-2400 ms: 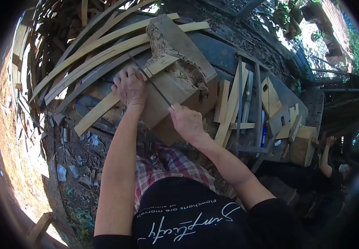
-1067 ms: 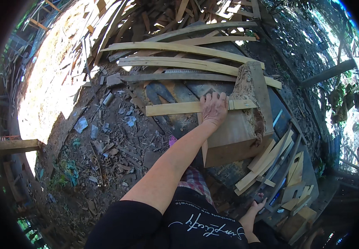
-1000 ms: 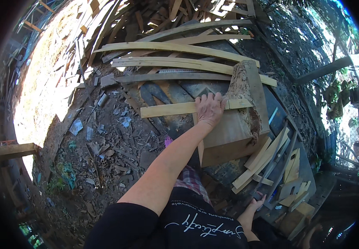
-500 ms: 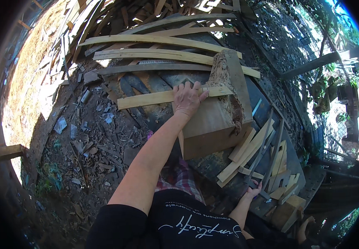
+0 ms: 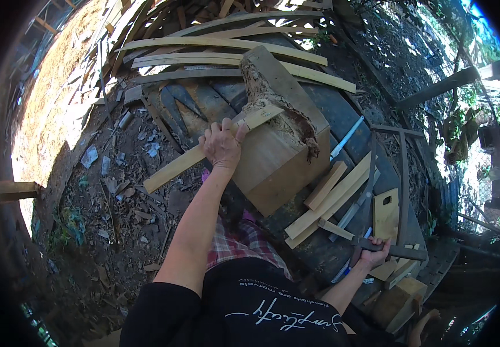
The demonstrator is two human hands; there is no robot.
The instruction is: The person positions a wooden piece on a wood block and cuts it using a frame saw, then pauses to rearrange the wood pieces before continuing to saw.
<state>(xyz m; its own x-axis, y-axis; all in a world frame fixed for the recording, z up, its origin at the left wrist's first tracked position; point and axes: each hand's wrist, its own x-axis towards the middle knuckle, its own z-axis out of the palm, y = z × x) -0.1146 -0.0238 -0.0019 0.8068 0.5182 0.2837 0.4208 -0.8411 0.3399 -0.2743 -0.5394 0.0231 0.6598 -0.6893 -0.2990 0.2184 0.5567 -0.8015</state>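
My left hand (image 5: 221, 144) is closed on a pale wooden slat (image 5: 166, 173), which lies diagonally across a plywood-faced block (image 5: 285, 179) with a ragged, rough-barked hollow along its top. My right hand (image 5: 375, 250), off to the lower right, is closed round the lower bar of a dark frame-like tool (image 5: 401, 191) with long thin bars, possibly a frame saw. Beside that hand are a pale board with a cutout (image 5: 385, 222), loose short slats (image 5: 334, 199) and something blue, partly hidden.
Long curved strips (image 5: 186, 43) and a scrap pile cover the far side of the dark work surface (image 5: 337, 98). A pale tubular rod (image 5: 345, 139) lies right of the block. Debris-strewn ground (image 5: 122, 196) is at left. Another person's hand (image 5: 429, 318) shows at lower right.
My right hand left the slat, where it held a thin blade, and moved down to the lower right; the dark frame has since shifted rightward in it. My left hand stays on the slat.
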